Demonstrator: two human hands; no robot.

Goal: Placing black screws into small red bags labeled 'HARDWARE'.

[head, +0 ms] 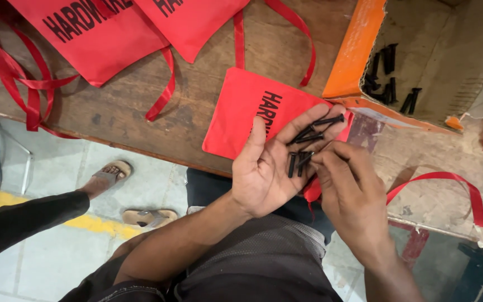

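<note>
Left hand point(264, 173) palm up, fingers spread flat, cradling black screws point(306, 146) over red bag point(247, 114) at bench point(118, 112) edge. Right hand point(350, 193) fingertips pinched on screws in that palm. More screws in cardboard box point(353, 50), right.

Head camera, single view, looking steeply down from above.

Lens faces the near edge of a wooden bench point(141, 112) and the floor point(40, 251) below it; the hands sit close under it, mid-frame. Bench top runs tilted across the frame, probably from head tilt. No second view shares this ground.
</note>
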